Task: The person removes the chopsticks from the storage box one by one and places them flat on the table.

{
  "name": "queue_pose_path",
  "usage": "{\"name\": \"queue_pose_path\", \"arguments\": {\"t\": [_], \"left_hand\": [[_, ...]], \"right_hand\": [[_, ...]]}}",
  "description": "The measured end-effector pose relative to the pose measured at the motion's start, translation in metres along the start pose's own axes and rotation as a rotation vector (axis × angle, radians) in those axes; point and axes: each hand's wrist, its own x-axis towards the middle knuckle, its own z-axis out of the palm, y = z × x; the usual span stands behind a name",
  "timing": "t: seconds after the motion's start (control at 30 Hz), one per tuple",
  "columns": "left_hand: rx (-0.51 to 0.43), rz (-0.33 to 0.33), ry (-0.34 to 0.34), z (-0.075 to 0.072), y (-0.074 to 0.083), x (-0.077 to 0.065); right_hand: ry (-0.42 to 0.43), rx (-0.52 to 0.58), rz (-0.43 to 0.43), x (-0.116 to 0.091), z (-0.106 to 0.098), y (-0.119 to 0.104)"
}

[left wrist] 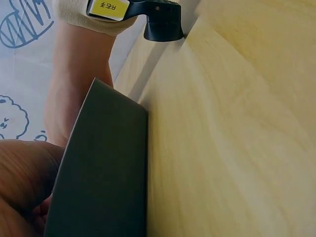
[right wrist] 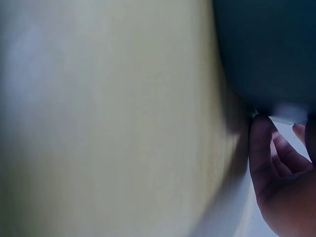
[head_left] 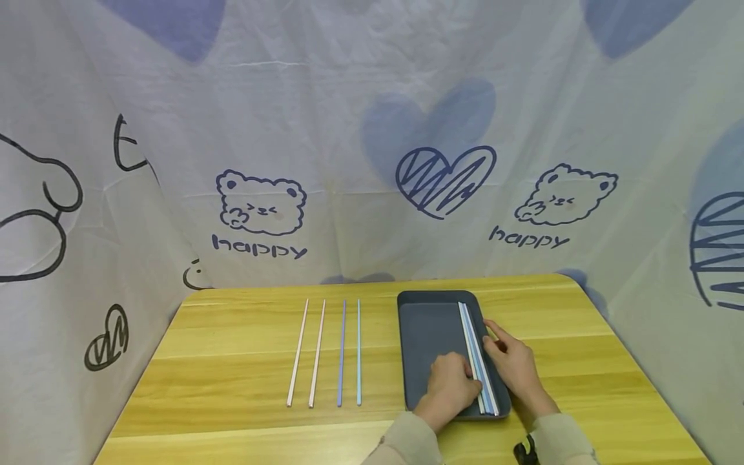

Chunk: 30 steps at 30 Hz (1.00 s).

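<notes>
In the head view a dark grey tray (head_left: 427, 329) lies on the table with a bundle of white and blue chopsticks (head_left: 472, 342) along its right side. My left hand (head_left: 450, 387) is inside the tray, fingers curled, thumb and forefinger at the near part of the bundle; its fingertips are partly hidden. My right hand (head_left: 516, 365) grips the tray's right edge with thumb and fingers. In the right wrist view the fingers (right wrist: 261, 148) touch the tray's outer wall (right wrist: 276, 54). The left wrist view shows mainly the tray's outer side (left wrist: 106, 163).
Left of the tray, two pale pink chopsticks (head_left: 316, 355), a violet-blue chopstick (head_left: 341, 355) and a light blue chopstick (head_left: 359, 355) lie spaced apart on the wooden table (head_left: 232, 361). A printed white curtain (head_left: 349, 129) hangs behind the table and at both sides.
</notes>
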Motion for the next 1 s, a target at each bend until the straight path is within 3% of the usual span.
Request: {"name": "queue_pose_path", "arguments": {"t": [0.5,1.0], "left_hand": [[0.114,-0.072,-0.009,0.0047,0.0079,0.0029],[0.024,-0.083,0.026,0.0008,0.0039,-0.0012]], "right_hand": [[-0.015,0.01,0.01,-0.001,-0.0009,-0.0007],[-0.007,-0.002,0.003,-0.0002,-0.0005,0.0002]]}}
